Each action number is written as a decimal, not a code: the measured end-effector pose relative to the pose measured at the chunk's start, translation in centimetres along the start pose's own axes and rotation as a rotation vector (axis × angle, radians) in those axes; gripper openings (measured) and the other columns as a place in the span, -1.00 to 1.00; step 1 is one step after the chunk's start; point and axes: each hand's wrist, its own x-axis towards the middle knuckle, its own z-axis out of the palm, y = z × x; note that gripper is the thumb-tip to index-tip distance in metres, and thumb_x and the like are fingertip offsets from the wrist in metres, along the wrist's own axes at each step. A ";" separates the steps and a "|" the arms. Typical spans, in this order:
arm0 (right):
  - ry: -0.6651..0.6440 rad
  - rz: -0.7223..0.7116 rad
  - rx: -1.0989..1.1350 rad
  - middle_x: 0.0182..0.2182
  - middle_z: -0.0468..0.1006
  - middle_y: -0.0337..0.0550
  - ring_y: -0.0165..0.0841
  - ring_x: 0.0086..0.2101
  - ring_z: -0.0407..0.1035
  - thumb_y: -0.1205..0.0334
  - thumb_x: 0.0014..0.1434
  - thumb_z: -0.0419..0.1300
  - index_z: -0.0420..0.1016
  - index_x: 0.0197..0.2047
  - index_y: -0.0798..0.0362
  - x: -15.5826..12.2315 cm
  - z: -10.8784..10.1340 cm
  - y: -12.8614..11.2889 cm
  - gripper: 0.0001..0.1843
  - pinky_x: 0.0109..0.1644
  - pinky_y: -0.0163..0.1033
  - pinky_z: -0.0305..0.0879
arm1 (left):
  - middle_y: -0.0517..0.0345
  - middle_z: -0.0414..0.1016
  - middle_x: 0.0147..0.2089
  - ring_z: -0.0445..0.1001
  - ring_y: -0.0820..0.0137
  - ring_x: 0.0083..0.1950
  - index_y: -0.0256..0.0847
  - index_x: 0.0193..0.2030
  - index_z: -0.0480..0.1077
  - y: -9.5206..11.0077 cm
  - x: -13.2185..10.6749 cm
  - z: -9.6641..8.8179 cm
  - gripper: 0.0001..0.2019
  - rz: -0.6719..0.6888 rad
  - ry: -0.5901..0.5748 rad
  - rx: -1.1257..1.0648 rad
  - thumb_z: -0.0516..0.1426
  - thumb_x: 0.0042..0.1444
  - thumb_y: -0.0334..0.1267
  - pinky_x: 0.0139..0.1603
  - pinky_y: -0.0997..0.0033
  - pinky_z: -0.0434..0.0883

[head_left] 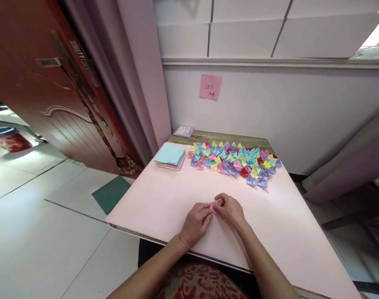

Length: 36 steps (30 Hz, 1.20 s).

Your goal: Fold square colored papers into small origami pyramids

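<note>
Red-patterned clothing point(202, 284) at table's point(227, 139) near edge. Square paper stack point(170, 155), light blue on top, by left edge toward far-left corner; small printed packet point(184, 131) right at that corner. Left hand point(194, 224), near-edge side, fingers pinched on small pink paper point(212, 207), mid-width of table, mostly hidden by fingers. Right hand point(231, 209) pinches its other side. Multicolored folded paper pieces point(235, 162) clustered toward far edge, reaching far-right corner area.

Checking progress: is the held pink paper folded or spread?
Folded, apparently: the pink paper between left hand and right hand looks smaller than the stacked sheets.
</note>
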 end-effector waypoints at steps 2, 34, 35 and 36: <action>0.000 -0.028 0.091 -0.54 0.53 -0.32 -0.40 -0.47 0.37 0.18 0.02 0.23 0.50 -0.35 -0.03 0.0 0.2 0.6 -0.90 -0.43 -0.35 0.09 | 0.01 0.51 -0.06 0.45 0.29 0.00 -0.18 -0.14 0.50 -0.5 0.1 -0.3 -0.81 -0.137 0.083 -0.097 0.10 0.15 -0.35 0.07 0.17 0.43; 0.078 -0.171 0.863 -0.66 0.32 -0.32 -0.46 -0.61 0.16 -0.15 0.01 0.29 0.45 -0.49 0.08 2.8 -1.0 4.6 -0.58 -0.53 -0.35 0.08 | 0.29 0.30 -0.63 0.21 0.56 -0.60 -0.26 -0.55 0.32 -1.6 8.9 5.2 -0.65 -0.659 0.122 -0.888 0.23 -0.04 -0.01 -0.57 0.55 0.11; 0.043 -0.174 0.885 -0.66 0.31 -0.33 -0.47 -0.61 0.15 -0.12 0.01 0.30 0.45 -0.48 0.08 2.7 -1.1 4.6 -0.60 -0.54 -0.35 0.06 | 0.29 0.30 -0.63 0.21 0.56 -0.60 -0.26 -0.57 0.31 -1.6 8.8 5.3 -0.66 -0.659 0.133 -0.880 0.23 -0.05 -0.02 -0.56 0.55 0.12; 0.017 -0.175 0.902 -0.66 0.31 -0.34 -0.48 -0.62 0.14 -0.10 0.01 0.31 0.45 -0.47 0.08 2.7 -1.2 4.7 -0.61 -0.55 -0.35 0.04 | 0.30 0.29 -0.63 0.21 0.57 -0.59 -0.26 -0.57 0.30 -1.5 8.8 5.3 -0.66 -0.656 0.144 -0.873 0.23 -0.05 -0.03 -0.55 0.55 0.13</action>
